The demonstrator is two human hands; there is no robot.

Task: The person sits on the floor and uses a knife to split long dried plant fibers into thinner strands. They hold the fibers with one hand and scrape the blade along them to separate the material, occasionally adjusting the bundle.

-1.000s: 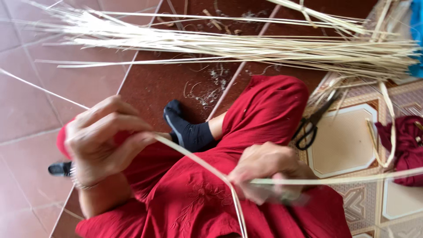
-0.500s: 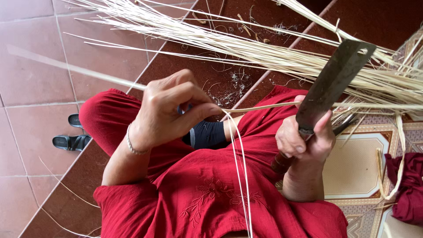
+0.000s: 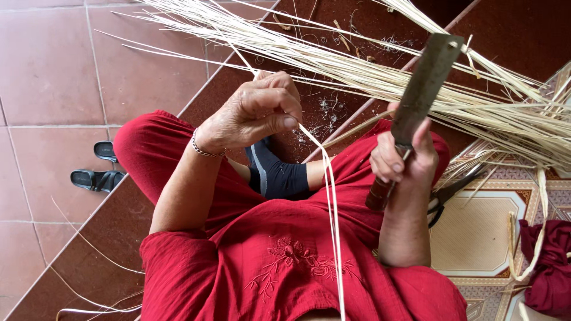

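**Splitting cane strips on the tiled floor**

The tiled floor (image 3: 53,77) filled most of the view, pale reddish squares to the left and a darker brown band running diagonally under the seated person. Across the top lay the large bundle of pale cane strips (image 3: 357,65), long and thin, fanned from upper left to the right edge, with curled shavings (image 3: 324,113) scattered on the dark tiles beneath it. That heap looked already split and thinned; judging by it, much of the work was behind, though how much raw material remained could not be told.

The person sat cross-legged in red clothes (image 3: 285,261), a dark sock (image 3: 276,175) showing between the knees. To the right lay a patterned mat (image 3: 476,238) with a dark red cloth (image 3: 550,261) on its far edge, and black scissors (image 3: 446,196) lay partly hidden behind the right forearm.

The right hand (image 3: 401,160) was closed tight round the wooden handle of a broad-bladed knife (image 3: 425,83), blade pointing up and away. The left hand (image 3: 259,113) was pinched shut, thumb against forefinger, on a thin cane strip (image 3: 330,196) that ran down from the fingers over the lap, seemingly as two close strands. A pair of black sandals (image 3: 98,169) stood at the left.

No packages, labels or signs were visible.
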